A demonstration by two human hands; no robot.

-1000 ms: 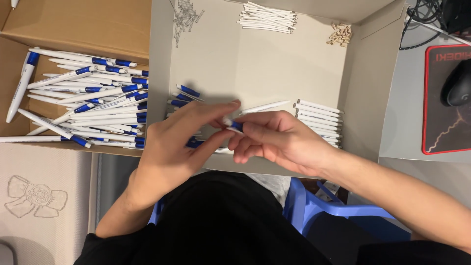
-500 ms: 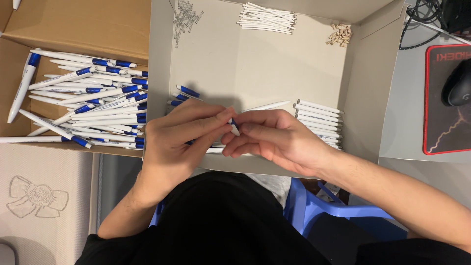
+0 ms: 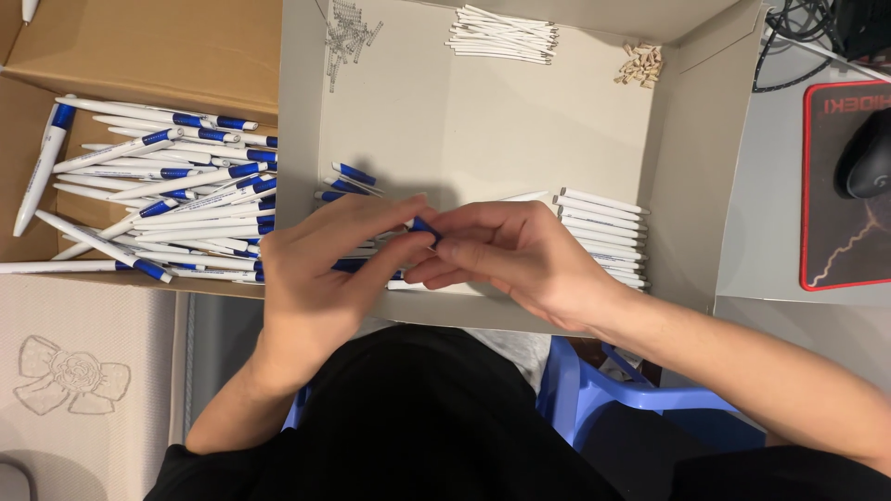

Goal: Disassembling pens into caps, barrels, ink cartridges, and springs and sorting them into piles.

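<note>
hands barely shifted, blue pen piece (image 3: 425, 225) now peeking out | left hand (image 3: 320, 274) + right hand (image 3: 520, 250) fingers pinching it | finished pens (image 3: 176, 190) piled left, white barrels (image 3: 603, 227) still waiting

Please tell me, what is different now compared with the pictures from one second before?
Very little. The left hand and right hand stay pressed together over the small blue pen part, fingers only slightly shifted. The finished pens and white barrels lie as before.

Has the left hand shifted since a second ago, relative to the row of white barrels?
No, barely. The left hand sits at the same spot left of the white barrels, fingertips meeting the right hand on a small blue pen part.
</note>
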